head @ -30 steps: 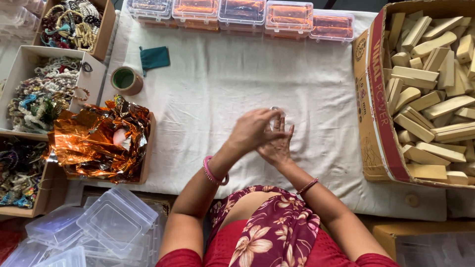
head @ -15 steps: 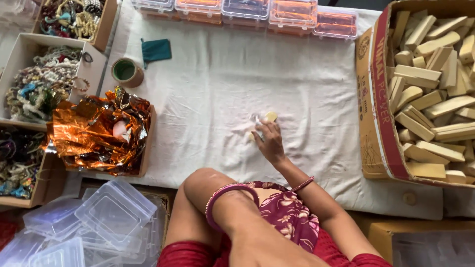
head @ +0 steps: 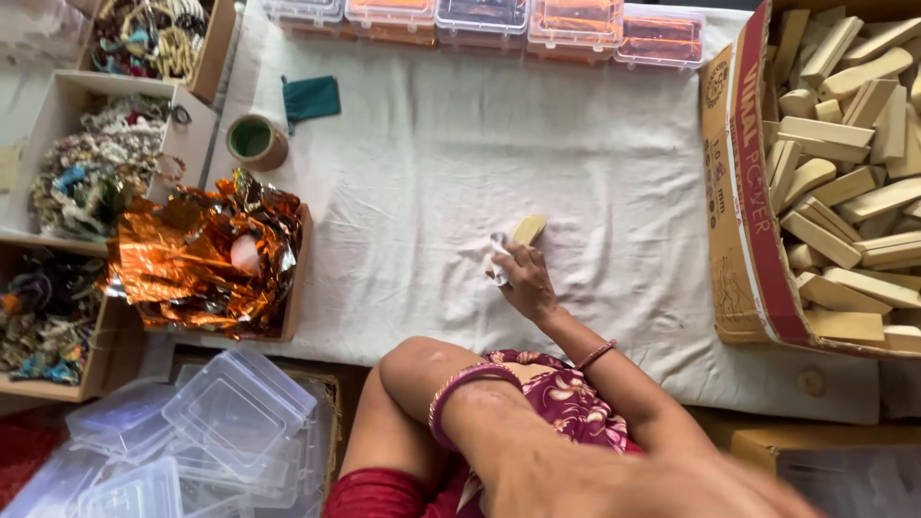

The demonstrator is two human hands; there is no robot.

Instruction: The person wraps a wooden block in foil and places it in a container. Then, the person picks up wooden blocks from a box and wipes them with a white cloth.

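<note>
Resting on the white cloth (head: 614, 182) that covers the tabletop, the right hand (head: 523, 280) closes its fingers on a small clear wrapper (head: 497, 259), just beside a pale yellow block (head: 529, 228) lying near the cloth's middle. The left hand (head: 662, 484) is raised close to the camera and blurred, so I cannot tell whether it is open or closed. At the right edge stands a brown cardboard box (head: 743, 192) with a red band along its wall, filled with similar pale blocks. A row of clear lidded boxes (head: 484, 19) with orange contents lines the far edge. Crumpled orange foil (head: 192, 254) fills a tray on the left, and empty clear plastic cases (head: 225, 422) are stacked at lower left.
</note>
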